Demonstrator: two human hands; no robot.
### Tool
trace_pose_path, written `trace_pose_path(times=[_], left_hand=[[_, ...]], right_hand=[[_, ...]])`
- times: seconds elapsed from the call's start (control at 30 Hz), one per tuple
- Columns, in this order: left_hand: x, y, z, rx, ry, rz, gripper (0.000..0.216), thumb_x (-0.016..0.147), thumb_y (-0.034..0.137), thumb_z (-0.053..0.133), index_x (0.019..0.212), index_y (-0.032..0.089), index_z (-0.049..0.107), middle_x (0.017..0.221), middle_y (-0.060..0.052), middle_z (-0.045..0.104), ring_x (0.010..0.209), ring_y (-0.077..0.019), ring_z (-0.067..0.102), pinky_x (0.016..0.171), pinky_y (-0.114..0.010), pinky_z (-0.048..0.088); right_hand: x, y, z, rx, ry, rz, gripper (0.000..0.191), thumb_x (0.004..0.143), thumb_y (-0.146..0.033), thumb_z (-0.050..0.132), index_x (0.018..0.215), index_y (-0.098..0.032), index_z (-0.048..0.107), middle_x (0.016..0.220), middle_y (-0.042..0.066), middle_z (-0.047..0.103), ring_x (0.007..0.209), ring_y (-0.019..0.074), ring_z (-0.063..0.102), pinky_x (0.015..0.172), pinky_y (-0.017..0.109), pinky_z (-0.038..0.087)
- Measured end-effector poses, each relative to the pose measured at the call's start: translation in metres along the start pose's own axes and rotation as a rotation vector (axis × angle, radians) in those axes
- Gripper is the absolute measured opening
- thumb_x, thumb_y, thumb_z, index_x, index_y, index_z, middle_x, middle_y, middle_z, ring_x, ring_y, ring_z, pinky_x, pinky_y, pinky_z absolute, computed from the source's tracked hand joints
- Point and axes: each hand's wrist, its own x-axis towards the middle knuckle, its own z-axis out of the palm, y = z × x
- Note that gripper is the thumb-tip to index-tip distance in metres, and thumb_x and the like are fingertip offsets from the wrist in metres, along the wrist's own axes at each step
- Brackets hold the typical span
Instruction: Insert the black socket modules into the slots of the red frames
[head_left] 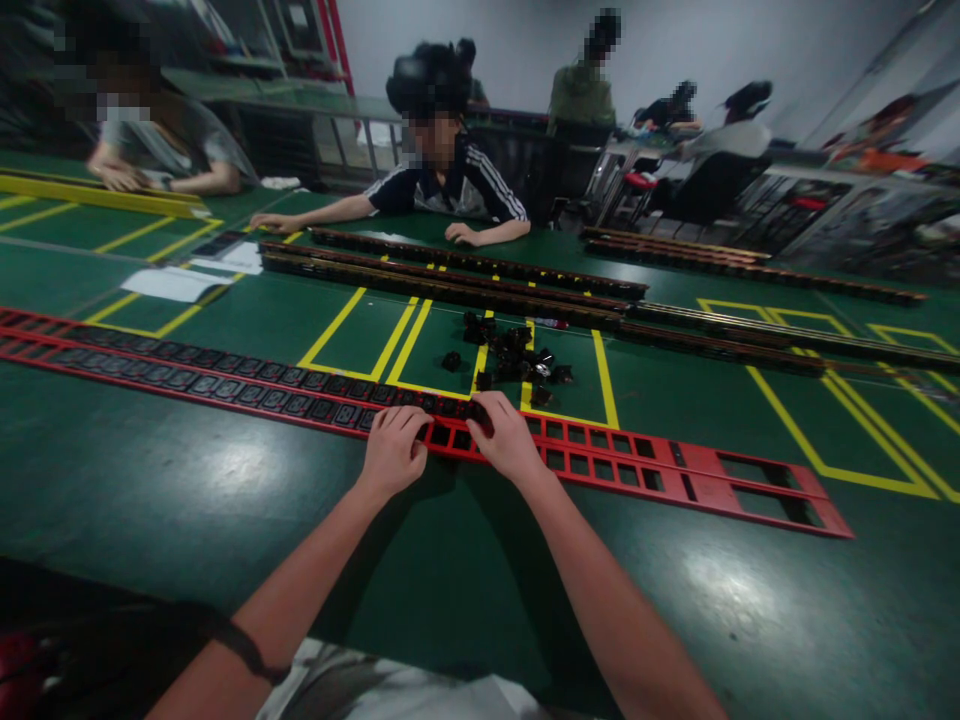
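Observation:
Two long red metal panels with rows of square cutouts lie side by side across the table. Black power sockets fill the cutouts on the left stretch, while those further right are bare. My left hand is closed over the nearer panel, fingers and thumb bent at its edge beside the last filled cutouts. Just to its right, my right hand pinches a black socket at the far panel; the fingers partly hide it. Behind the panels sits a loose pile of black sockets.
Long dark strips lie across the table beyond the pile. Yellow tape lines mark the green tabletop. White papers lie at the left. A person sits opposite, another person further left.

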Motion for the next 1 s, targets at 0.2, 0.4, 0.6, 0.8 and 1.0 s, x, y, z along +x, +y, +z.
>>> trace_pose_path(times=[0.2, 0.4, 0.6, 0.8, 1.0], left_hand=[[0.001, -0.002, 0.001, 0.009, -0.011, -0.011, 0.036, 0.074, 0.010, 0.051, 0.106, 0.020, 0.063, 0.111, -0.008, 0.068, 0.107, -0.0272, 0.059, 0.099, -0.045, 0.041], [0.001, 0.000, 0.000, -0.007, -0.016, -0.020, 0.038, 0.073, 0.009, 0.051, 0.106, 0.021, 0.064, 0.111, -0.007, 0.068, 0.108, -0.0265, 0.059, 0.098, -0.045, 0.042], [0.001, 0.001, -0.001, -0.004, -0.007, -0.009, 0.037, 0.074, 0.008, 0.051, 0.107, 0.020, 0.063, 0.111, -0.007, 0.068, 0.107, -0.0266, 0.059, 0.097, -0.045, 0.042], [0.001, 0.000, -0.001, -0.002, -0.015, -0.011, 0.037, 0.074, 0.008, 0.051, 0.107, 0.021, 0.062, 0.111, -0.007, 0.068, 0.108, -0.0273, 0.058, 0.096, -0.045, 0.042], [0.001, 0.000, -0.001, 0.001, -0.010, -0.008, 0.037, 0.074, 0.008, 0.051, 0.107, 0.021, 0.061, 0.111, -0.007, 0.068, 0.108, -0.0271, 0.058, 0.097, -0.044, 0.041]], right_hand=[[-0.009, -0.022, 0.022, -0.014, -0.094, -0.032, 0.034, 0.089, -0.015, 0.060, 0.123, -0.019, 0.057, 0.121, 0.011, 0.064, 0.114, 0.0240, 0.061, 0.100, 0.040, 0.053], [-0.010, -0.024, 0.027, -0.173, -0.200, -0.098, 0.014, 0.090, -0.017, 0.064, 0.105, -0.019, 0.064, 0.120, 0.010, 0.068, 0.106, 0.0249, 0.060, 0.092, 0.042, 0.053], [-0.010, -0.025, 0.026, -0.209, -0.187, -0.134, 0.022, 0.094, -0.020, 0.062, 0.116, -0.019, 0.066, 0.122, 0.009, 0.067, 0.107, 0.0246, 0.059, 0.094, 0.041, 0.052], [-0.011, -0.024, 0.028, -0.221, -0.193, -0.131, 0.024, 0.097, -0.025, 0.059, 0.119, -0.021, 0.067, 0.121, 0.010, 0.067, 0.107, 0.0239, 0.059, 0.095, 0.041, 0.052], [-0.011, -0.024, 0.029, -0.245, -0.193, -0.135, 0.024, 0.100, -0.028, 0.055, 0.120, -0.020, 0.066, 0.122, 0.009, 0.067, 0.107, 0.0232, 0.057, 0.093, 0.039, 0.050]])
